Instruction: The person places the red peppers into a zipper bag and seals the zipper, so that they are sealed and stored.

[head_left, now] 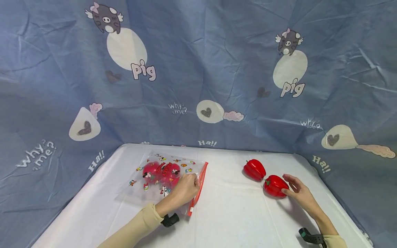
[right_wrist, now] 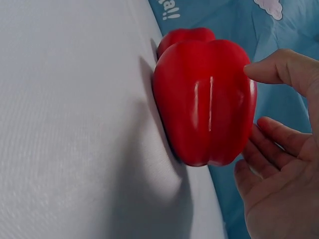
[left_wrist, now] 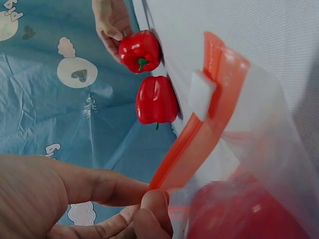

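Observation:
On the left of the table lies a clear zip bag (head_left: 139, 186) printed with cartoon figures, with red round things (head_left: 151, 168) inside, their kind blurred by the plastic. My left hand (head_left: 186, 188) pinches its red zip edge (left_wrist: 192, 144) between thumb and fingers; a white slider (left_wrist: 202, 94) sits farther along that edge. At the right, my right hand (head_left: 300, 194) is beside the nearer red bell pepper (head_left: 275, 186). The thumb (right_wrist: 276, 69) meets its side, while the other fingers are spread loosely behind it. A second red bell pepper (head_left: 255, 170) lies just beyond, stem toward the back left.
A white cloth covers the table (head_left: 229, 206). Behind it hangs a blue curtain (head_left: 186, 69) with pig prints, which also lines both sides. Dark wrist cameras are strapped on both wrists.

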A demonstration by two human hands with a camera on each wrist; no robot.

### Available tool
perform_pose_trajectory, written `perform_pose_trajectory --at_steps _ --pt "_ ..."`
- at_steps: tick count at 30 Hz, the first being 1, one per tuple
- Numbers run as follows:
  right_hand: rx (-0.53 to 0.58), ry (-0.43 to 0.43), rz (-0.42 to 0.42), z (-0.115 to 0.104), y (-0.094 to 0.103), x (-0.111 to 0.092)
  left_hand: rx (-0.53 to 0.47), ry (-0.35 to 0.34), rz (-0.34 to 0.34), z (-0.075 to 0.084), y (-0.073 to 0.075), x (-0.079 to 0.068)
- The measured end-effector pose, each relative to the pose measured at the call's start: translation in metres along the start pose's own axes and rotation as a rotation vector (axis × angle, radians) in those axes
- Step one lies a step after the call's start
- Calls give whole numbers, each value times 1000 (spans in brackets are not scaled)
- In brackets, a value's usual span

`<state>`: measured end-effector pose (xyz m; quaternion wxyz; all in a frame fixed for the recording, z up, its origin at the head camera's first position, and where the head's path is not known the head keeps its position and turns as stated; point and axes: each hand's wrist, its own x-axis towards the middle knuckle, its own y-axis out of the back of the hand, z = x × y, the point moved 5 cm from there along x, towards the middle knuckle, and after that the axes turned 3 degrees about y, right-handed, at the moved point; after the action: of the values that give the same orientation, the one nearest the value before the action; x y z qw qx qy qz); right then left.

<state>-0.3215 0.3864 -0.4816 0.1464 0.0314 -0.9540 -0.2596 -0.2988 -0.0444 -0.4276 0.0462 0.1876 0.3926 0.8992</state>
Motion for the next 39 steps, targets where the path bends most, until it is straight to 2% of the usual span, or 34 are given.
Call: perform_pose_trajectory --at_steps 12,23,29,39 --pt "-60 -127 -27 14 -2 0 5 -7 7 0 0 -1" --pt "-53 -180 -60 16 -6 0 1 -2 10 -1 -1 0" --pt "-93 -232 -86 19 -8 -2 6 3 6 0 -1 0" --pt "-117 -229 -76 23 -9 -1 0 1 0 0 -1 0"
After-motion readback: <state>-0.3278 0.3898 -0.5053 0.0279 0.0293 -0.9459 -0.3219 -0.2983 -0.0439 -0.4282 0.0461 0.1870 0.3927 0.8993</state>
